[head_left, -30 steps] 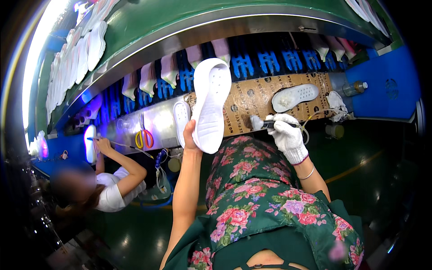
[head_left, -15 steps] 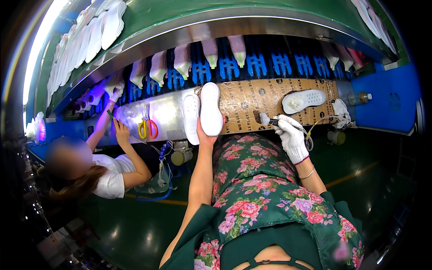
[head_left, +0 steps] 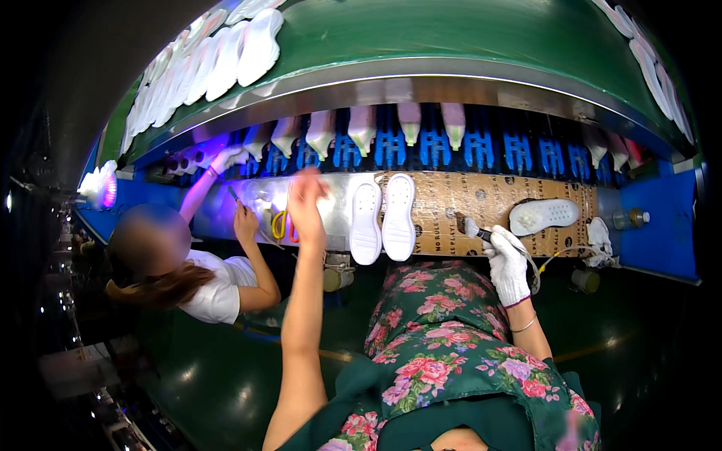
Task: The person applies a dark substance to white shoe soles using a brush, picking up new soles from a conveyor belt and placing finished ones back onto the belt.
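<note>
My bare left hand (head_left: pixel 307 201) is raised over the metal part of the bench, just left of two white shoe soles. Its fingers are smeared by motion. The left sole (head_left: pixel 366 229) and the right sole (head_left: pixel 399 218) lie side by side, toes pointing away and toward me. In its white knit glove, my right hand (head_left: pixel 507 263) grips a brush (head_left: pixel 474 228) with pale bristles, held over the cardboard. Beyond that hand a perforated white sole (head_left: pixel 555 216) lies crosswise, with a whitish clump at its left end.
Pale shoe uppers (head_left: pixel 362 128) hang among blue holders (head_left: pixel 389 149) along the conveyor. More white soles (head_left: pixel 259 49) line the green shelf (head_left: pixel 421 37). A co-worker (head_left: pixel 214 286) works at left, near yellow-handled scissors (head_left: pixel 279 225). A bottle (head_left: pixel 630 219) and cloth (head_left: pixel 599 234) lie at right.
My left hand has let go of the right-hand white sole, now resting on the bench, and moved up and left. My right hand still holds the brush. The whole view has shifted.
</note>
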